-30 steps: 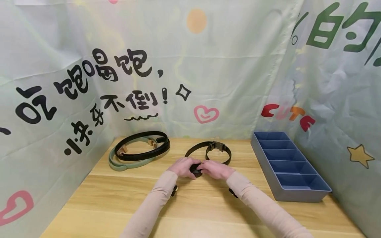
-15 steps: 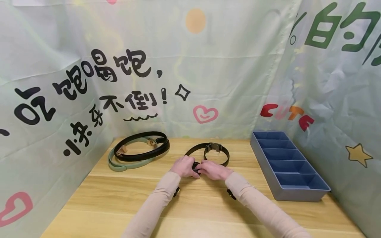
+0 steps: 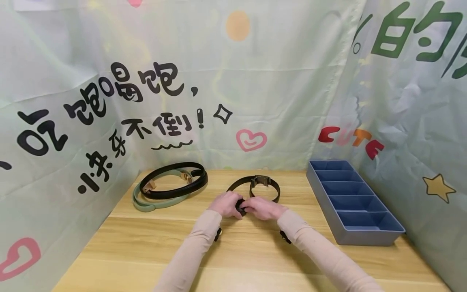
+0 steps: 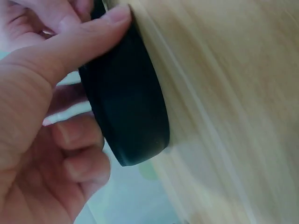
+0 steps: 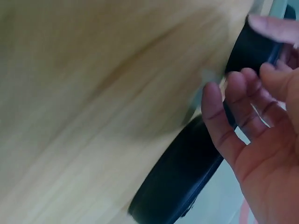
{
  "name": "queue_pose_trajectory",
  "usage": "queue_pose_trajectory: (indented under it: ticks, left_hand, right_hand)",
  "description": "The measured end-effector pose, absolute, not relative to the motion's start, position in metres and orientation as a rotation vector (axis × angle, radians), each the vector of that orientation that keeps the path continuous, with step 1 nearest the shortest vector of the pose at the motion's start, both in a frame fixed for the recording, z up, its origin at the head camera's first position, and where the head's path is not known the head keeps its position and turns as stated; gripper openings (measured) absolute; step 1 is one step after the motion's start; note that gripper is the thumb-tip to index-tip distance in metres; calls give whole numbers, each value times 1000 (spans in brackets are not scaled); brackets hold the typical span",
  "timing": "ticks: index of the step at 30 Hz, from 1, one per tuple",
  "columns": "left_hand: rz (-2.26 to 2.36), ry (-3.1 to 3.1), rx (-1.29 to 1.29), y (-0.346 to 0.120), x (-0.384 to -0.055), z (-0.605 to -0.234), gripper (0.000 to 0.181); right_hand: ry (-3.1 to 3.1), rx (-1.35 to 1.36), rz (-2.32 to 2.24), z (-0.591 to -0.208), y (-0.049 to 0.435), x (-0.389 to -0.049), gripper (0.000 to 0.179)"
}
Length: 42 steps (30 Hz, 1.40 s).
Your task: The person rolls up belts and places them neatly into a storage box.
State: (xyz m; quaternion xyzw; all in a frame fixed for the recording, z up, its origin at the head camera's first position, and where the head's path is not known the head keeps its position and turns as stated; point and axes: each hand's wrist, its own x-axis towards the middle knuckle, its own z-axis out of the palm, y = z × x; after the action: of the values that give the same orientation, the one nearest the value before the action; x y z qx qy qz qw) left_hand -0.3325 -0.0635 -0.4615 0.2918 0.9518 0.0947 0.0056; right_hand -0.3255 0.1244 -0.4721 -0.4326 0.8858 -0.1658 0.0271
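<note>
In the head view a black belt lies mid-table, one part wound into a small tight coil (image 3: 240, 207) between the two hands. Its loose part bends away behind them to a dark metal buckle (image 3: 261, 181) with a loop hanging off it. My left hand (image 3: 226, 204) grips the coil from the left; in the left wrist view its thumb (image 4: 93, 39) lies across the black strap (image 4: 128, 102). From the other side my right hand (image 3: 265, 208) pinches the coil with its fingertips. The right wrist view shows the belt's loose loop (image 5: 175, 172) beyond these fingers.
At the back left, a looped black belt (image 3: 175, 194) lies over a pale green belt (image 3: 146, 207), with gold-coloured buckles among them. A blue-grey divided box (image 3: 370, 238) stands on the right. Printed cloth walls (image 3: 284, 101) border the wooden table (image 3: 240, 259).
The left hand has shifted slightly right around the coil, covering more of it. The buckle and its loop have slid a little to the left. The right hand has hardly moved.
</note>
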Motion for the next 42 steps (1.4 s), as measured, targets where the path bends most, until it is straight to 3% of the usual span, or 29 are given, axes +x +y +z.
queue_pose_trajectory:
  ticks: [8,14,22,27,36,42]
  left_hand:
    - [186,2993,888,-63,-333,-467,47]
    - [215,2842,981,-71,-336,-463,73]
    - [375,2955,802,-70,-334,-463,40]
    - [267,3047,759,-71,-334,-466,50]
    - [370,2833,1020,-81,-334,-460,68]
    - [405,2907,900,-78,-333,-462,58]
  right_hand:
    - [2737,-1344,-526,-474,123,-325,23]
    - [2723,-1429,-497,-472,125,-328,23]
    - [2739,-1352,-476,-473,120,-326,23]
    - [2743,-1341,-516,-476,119,-325,24]
    - [2725,-1402,-503,-477,124,-327,25]
    - [2735,-1374,-532,-478,120,-323,31]
